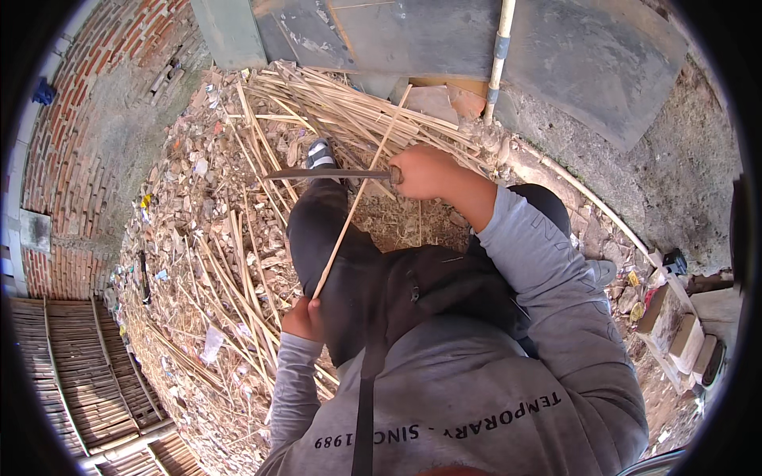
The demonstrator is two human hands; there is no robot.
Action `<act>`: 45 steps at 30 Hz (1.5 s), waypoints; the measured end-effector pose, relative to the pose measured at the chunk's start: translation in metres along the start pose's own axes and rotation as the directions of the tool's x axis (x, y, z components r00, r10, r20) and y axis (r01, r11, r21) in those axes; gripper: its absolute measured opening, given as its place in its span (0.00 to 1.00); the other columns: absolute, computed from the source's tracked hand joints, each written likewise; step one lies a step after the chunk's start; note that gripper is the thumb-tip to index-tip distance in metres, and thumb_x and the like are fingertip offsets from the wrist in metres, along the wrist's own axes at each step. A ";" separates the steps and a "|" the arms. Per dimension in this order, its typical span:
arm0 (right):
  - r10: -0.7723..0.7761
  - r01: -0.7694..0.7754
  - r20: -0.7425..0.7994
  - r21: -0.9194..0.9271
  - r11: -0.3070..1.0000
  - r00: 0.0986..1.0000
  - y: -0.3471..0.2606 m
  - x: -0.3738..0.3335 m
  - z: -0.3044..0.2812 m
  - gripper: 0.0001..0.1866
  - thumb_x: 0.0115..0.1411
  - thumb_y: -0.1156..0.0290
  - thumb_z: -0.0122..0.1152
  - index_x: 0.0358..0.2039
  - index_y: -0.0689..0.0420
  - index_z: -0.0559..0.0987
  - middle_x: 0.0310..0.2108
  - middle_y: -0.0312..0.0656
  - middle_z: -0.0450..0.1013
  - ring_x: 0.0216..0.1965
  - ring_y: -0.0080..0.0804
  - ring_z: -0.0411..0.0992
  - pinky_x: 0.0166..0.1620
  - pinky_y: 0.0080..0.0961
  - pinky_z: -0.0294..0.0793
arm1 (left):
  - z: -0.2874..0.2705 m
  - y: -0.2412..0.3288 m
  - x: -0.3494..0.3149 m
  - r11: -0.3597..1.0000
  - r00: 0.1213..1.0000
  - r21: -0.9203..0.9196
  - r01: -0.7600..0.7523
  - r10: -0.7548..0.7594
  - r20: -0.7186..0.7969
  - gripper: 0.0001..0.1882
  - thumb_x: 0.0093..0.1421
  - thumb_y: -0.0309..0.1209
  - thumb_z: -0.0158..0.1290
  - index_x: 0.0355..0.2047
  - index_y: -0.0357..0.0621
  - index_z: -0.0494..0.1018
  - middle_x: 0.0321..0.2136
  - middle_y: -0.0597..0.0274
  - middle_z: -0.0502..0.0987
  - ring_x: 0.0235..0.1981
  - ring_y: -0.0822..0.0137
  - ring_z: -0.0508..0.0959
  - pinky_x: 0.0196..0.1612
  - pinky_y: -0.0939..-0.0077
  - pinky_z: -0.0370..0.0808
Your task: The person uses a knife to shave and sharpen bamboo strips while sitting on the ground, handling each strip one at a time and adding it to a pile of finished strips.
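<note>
My right hand (429, 170) is closed round the short handle of a long-bladed knife (317, 174), whose dark blade points left, roughly level. Down by my left thigh, my left hand (302, 319) grips the near end of a thin bamboo strip (340, 239). The strip slants up and away to the right, over my left leg, and its far end reaches above the bamboo pile. Blade and strip cross close to the handle. Whether the edge bites into the strip cannot be made out.
A heap of split bamboo strips (357, 103) lies ahead, with more strips (238, 278) on the littered ground at left. Grey sheets (421, 40) and a white pipe (500, 59) stand behind. A brick wall (79, 135) rises at left; a wooden box (671, 329) sits at right.
</note>
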State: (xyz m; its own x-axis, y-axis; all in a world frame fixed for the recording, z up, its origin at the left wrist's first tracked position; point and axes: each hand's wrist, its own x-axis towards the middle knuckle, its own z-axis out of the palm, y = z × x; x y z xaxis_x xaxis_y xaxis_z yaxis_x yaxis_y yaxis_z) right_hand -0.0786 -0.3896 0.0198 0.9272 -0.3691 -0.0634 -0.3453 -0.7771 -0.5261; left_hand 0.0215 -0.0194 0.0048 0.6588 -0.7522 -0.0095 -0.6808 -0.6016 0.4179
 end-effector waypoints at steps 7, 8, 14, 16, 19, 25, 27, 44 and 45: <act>0.176 -0.166 -0.096 0.101 0.981 0.980 0.014 0.010 -0.006 0.12 0.46 0.68 0.58 0.33 0.53 0.80 0.32 0.47 0.77 0.37 0.47 0.75 0.40 0.41 0.74 | 0.011 -0.006 0.001 0.998 0.999 -0.056 0.014 -0.017 -0.047 0.23 0.67 0.48 0.39 0.26 0.41 0.70 0.17 0.41 0.72 0.22 0.38 0.74 0.25 0.51 0.68; 0.185 -0.178 -0.087 0.084 0.980 0.979 0.020 0.010 -0.007 0.12 0.46 0.68 0.58 0.33 0.53 0.80 0.32 0.47 0.77 0.38 0.47 0.75 0.41 0.41 0.74 | 0.010 -0.004 -0.001 0.998 0.999 -0.063 -0.005 0.002 -0.045 0.24 0.67 0.48 0.39 0.27 0.41 0.70 0.17 0.41 0.72 0.22 0.38 0.74 0.25 0.52 0.69; 0.054 -0.037 0.104 -0.161 0.986 0.993 -0.032 -0.012 -0.018 0.13 0.47 0.68 0.56 0.34 0.53 0.81 0.33 0.48 0.77 0.38 0.46 0.76 0.40 0.40 0.75 | 0.001 -0.004 -0.004 0.997 1.000 -0.081 -0.011 0.010 -0.009 0.26 0.68 0.48 0.35 0.25 0.38 0.67 0.17 0.41 0.70 0.23 0.37 0.73 0.24 0.51 0.66; 0.168 -0.168 0.022 -0.023 0.986 0.985 0.002 0.002 -0.002 0.13 0.47 0.68 0.56 0.35 0.54 0.81 0.33 0.48 0.77 0.38 0.46 0.76 0.40 0.40 0.75 | 0.008 -0.004 -0.004 0.996 1.000 -0.089 0.005 -0.006 -0.012 0.26 0.68 0.48 0.36 0.25 0.39 0.67 0.16 0.41 0.70 0.23 0.37 0.73 0.25 0.51 0.66; 0.267 -0.262 -0.061 0.076 0.962 0.962 0.021 0.012 -0.009 0.13 0.49 0.66 0.55 0.34 0.54 0.81 0.32 0.48 0.78 0.37 0.46 0.76 0.40 0.41 0.75 | 0.009 -0.005 -0.001 0.998 0.999 -0.070 -0.004 0.002 -0.034 0.25 0.68 0.48 0.38 0.26 0.40 0.68 0.16 0.42 0.70 0.22 0.38 0.74 0.25 0.52 0.67; 0.036 -0.035 0.012 -0.035 0.999 0.999 -0.027 -0.010 -0.015 0.15 0.43 0.68 0.58 0.33 0.57 0.80 0.30 0.52 0.76 0.36 0.50 0.75 0.40 0.41 0.75 | 0.011 -0.020 -0.003 0.990 0.999 -0.137 0.039 -0.040 -0.007 0.25 0.68 0.49 0.38 0.26 0.40 0.70 0.17 0.42 0.71 0.22 0.39 0.74 0.25 0.52 0.67; 0.049 -0.049 0.015 -0.012 0.999 0.999 -0.015 -0.004 -0.007 0.15 0.43 0.67 0.59 0.34 0.58 0.80 0.30 0.51 0.76 0.36 0.50 0.75 0.39 0.40 0.75 | 0.013 -0.023 -0.003 0.983 1.000 -0.183 0.024 -0.024 0.003 0.25 0.68 0.49 0.38 0.27 0.40 0.70 0.17 0.42 0.72 0.22 0.39 0.74 0.25 0.53 0.68; 0.138 -0.137 -0.049 0.025 0.990 0.989 0.055 0.024 -0.007 0.17 0.42 0.67 0.60 0.35 0.57 0.80 0.31 0.53 0.76 0.35 0.50 0.75 0.37 0.40 0.74 | 0.004 0.012 -0.001 0.990 0.997 0.125 0.069 -0.063 -0.048 0.19 0.67 0.42 0.38 0.28 0.42 0.69 0.17 0.40 0.72 0.21 0.37 0.74 0.24 0.46 0.67; 0.151 -0.147 -0.125 0.037 0.988 0.981 0.059 0.028 -0.004 0.17 0.42 0.67 0.59 0.36 0.57 0.80 0.31 0.54 0.76 0.35 0.50 0.75 0.37 0.40 0.74 | 0.006 0.010 -0.004 0.987 0.996 0.146 0.063 -0.053 -0.075 0.18 0.67 0.42 0.39 0.27 0.42 0.69 0.16 0.41 0.72 0.21 0.37 0.74 0.23 0.46 0.67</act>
State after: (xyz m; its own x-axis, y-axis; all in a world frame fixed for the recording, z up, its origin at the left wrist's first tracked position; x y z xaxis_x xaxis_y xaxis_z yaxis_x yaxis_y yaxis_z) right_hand -0.0741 -0.4479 -0.0097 0.8392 -0.5427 -0.0356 -0.4725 -0.6951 -0.5418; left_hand 0.0098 -0.0238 0.0038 0.7160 -0.6972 0.0363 -0.6771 -0.6808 0.2794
